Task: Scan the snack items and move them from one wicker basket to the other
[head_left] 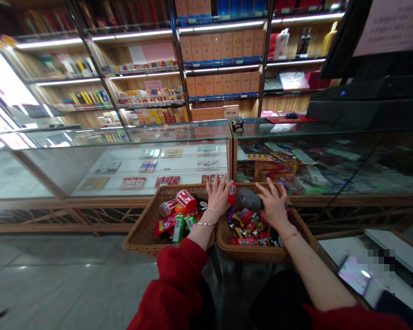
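- The left hand (218,197) reaches forward from a red sleeve, palm down, over the inner side of the left wicker basket (137,234), near the gap between the two baskets. Its fingers are spread apart and point away from the wearer; two bracelets circle the wrist.
- A small red item (231,193) stands just right of the left hand, at the far inner corner of the right wicker basket (261,257). Whether the hand touches it, I cannot tell.
- The right hand (273,205) comes in from the near right on a bare forearm and is angled leftward over the right basket's right side. Its fingers are also apart, slightly curved, with a bracelet at the wrist.
- A rounded dark grey object (249,200) lies at the inner side of the right hand, above the sweets; any grip on it is unclear.
- The left basket holds red-and-white striped tubs (186,200) and green packets (178,228); wrapped sweets (251,224) fill the right one.
- Beyond both baskets is a glass display case (151,165). At near right, a phone (355,275) lies on a white surface.
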Available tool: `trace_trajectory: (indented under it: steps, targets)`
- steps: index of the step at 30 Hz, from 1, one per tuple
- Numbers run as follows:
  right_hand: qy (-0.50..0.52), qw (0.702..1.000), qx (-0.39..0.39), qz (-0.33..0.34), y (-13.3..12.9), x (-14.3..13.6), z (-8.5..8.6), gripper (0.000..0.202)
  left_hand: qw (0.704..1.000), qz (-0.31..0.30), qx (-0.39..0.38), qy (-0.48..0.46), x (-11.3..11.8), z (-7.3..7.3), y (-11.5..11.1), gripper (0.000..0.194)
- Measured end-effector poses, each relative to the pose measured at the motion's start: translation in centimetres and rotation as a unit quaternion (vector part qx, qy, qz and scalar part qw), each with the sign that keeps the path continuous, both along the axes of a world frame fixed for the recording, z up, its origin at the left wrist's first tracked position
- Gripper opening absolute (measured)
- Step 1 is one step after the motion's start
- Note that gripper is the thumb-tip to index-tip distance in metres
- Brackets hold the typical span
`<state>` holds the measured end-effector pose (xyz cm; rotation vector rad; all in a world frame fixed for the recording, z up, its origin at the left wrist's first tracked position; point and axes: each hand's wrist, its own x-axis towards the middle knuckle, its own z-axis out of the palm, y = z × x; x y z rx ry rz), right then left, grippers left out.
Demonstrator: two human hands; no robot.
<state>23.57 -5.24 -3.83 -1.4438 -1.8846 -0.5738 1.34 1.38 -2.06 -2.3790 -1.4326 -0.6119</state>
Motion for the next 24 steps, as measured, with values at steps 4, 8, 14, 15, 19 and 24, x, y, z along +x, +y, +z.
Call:
trace_trajectory:
  steps: [4,8,14,15,19,24]
  targets:
    - [-0.004,1.0,-0.003,0.001,-0.1,0.0,0.0,0.038,1.0,-0.003,0.007,-0.014,0.0,-0.2,0.1,0.07]
    - [0.0,1.0,0.004,-0.007,0.1,0.0,-0.3,0.04,1.0,-0.004,0.006,-0.017,-0.1,-0.3,0.1,0.073]
    - [0.008,1.0,0.016,-0.018,0.5,0.3,-0.8,0.049,1.0,0.012,-0.004,-0.019,-0.2,0.2,-0.3,0.077]
    - [0.006,1.0,0.014,-0.017,0.6,0.4,-0.9,0.05,1.0,0.015,-0.006,-0.017,-0.2,0.3,-0.4,0.078]
    - [-0.007,1.0,0.008,-0.008,0.7,0.7,-1.1,0.049,1.0,0.023,-0.006,-0.015,-0.4,0.4,-0.5,0.083]
    - [0.005,1.0,0.006,-0.01,0.7,0.4,-0.4,0.042,0.999,0.028,-0.005,-0.02,-0.6,0.8,-0.6,0.086]
